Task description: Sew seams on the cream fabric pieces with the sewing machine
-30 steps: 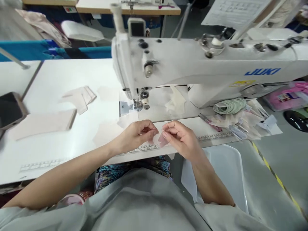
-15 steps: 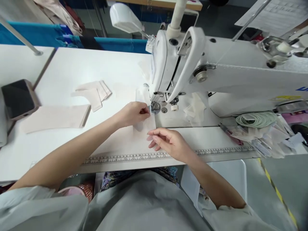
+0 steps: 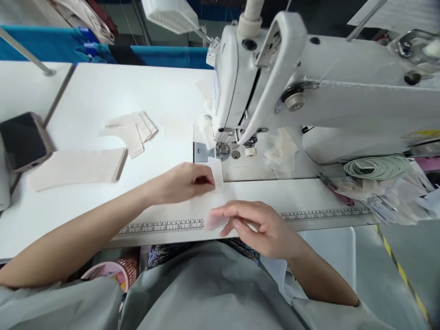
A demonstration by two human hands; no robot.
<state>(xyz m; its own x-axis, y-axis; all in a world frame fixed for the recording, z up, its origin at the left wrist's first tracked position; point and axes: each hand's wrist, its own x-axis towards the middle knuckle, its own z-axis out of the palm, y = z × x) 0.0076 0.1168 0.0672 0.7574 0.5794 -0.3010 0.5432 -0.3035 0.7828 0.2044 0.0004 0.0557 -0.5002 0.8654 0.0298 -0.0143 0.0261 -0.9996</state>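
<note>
My left hand [image 3: 187,183] is closed in a pinch on a thin, pale fabric piece [image 3: 217,170], just in front of the sewing machine's presser foot [image 3: 222,150]. To its lower right, my right hand [image 3: 259,224] has its thumb and forefinger around the lower end of the same piece, above the table's front edge. The cloth is sheer there, and fingertips show faintly through it. The grey needle plate [image 3: 202,152] lies bare left of the foot. The white sewing machine [image 3: 261,82] stands over the work spot.
Left on the table lie stacked pale fabric pieces [image 3: 79,168], smaller cut pieces [image 3: 132,130] and a dark-faced box [image 3: 25,142]. A ruler strip [image 3: 161,228] runs along the front edge. At right are snips [image 3: 335,188], a coiled green cord [image 3: 376,167] and scraps [image 3: 395,197].
Both hands have moved toward me, drawing the fabric piece away from the presser foot. The needle plate, covered before, now shows. My view has shifted slightly.
</note>
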